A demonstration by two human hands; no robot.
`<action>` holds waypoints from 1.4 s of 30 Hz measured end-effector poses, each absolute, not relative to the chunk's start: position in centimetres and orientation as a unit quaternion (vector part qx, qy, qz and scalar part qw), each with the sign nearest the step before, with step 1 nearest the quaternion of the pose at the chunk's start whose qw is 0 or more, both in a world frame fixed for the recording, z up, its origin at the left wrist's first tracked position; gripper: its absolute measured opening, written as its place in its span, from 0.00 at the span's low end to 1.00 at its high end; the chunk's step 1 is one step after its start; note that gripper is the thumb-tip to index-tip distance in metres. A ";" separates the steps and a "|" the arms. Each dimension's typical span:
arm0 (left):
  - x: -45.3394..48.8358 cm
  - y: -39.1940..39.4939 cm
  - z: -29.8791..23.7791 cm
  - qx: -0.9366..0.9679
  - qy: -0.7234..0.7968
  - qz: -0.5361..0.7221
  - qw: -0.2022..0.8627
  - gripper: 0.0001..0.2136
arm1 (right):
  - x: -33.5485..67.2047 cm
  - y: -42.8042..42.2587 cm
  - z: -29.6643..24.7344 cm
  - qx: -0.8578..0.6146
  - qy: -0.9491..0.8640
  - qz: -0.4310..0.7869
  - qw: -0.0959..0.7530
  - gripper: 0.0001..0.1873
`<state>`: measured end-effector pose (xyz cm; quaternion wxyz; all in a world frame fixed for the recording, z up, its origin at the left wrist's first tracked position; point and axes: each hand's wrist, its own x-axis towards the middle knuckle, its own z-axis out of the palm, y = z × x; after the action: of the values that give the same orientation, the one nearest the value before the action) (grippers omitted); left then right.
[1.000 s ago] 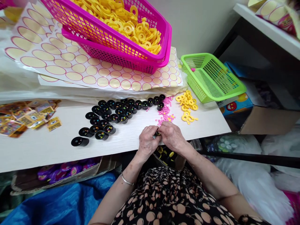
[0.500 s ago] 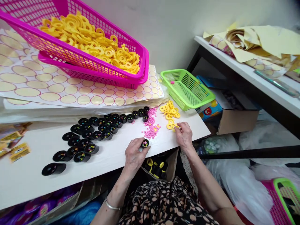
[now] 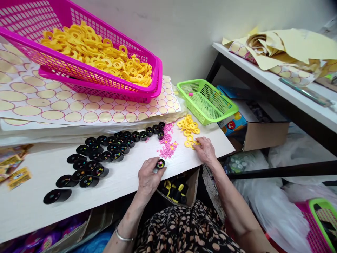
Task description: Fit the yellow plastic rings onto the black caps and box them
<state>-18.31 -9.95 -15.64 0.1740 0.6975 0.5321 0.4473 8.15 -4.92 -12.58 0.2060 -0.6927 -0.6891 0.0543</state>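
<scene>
My left hand [image 3: 149, 175] is closed round a small black cup [image 3: 160, 163] with coloured beads inside, held upright at the front edge of the white table [image 3: 126, 182]. My right hand [image 3: 205, 151] rests on the table with its fingertips pinching a yellow ring [image 3: 195, 143] at the near side of a small heap of yellow rings [image 3: 188, 125]. A scatter of pink beads [image 3: 167, 144] lies between the hands. Several more black cups [image 3: 105, 154] stand in a cluster to the left.
A pink basket [image 3: 79, 75] full of yellow rings sits on sheets of round stickers [image 3: 79, 112] at the back. A green basket [image 3: 206, 102] overhangs the table's right end. A box of finished black-and-yellow pieces [image 3: 175, 189] sits under the table. Printed packets [image 3: 15, 165] lie far left.
Both hands were together over one black cup. The right hand has since gone right to the yellow rings, while the left keeps the cup. The camera has tilted up and right.
</scene>
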 end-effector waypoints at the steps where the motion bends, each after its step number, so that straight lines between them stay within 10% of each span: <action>1: -18.3 -9.9 -15.6 0.698 0.531 0.448 0.172 0.15 | 7.9 -5.0 -12.4 -0.685 -0.694 0.045 0.217 0.16; 16: -18.2 -10.2 -15.3 0.676 0.536 0.450 0.233 0.15 | 3.7 -5.0 -11.0 -0.662 -0.747 -0.028 0.061 0.11; 42: -18.2 -10.4 -14.2 0.658 0.554 0.419 0.291 0.11 | -2.5 -8.5 -8.1 -0.441 -0.843 0.224 0.210 0.09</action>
<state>-18.20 -10.38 -14.19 0.2909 0.6579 0.5542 0.4189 -2.46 -8.50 -8.09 0.2095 -0.4414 -0.8431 0.2245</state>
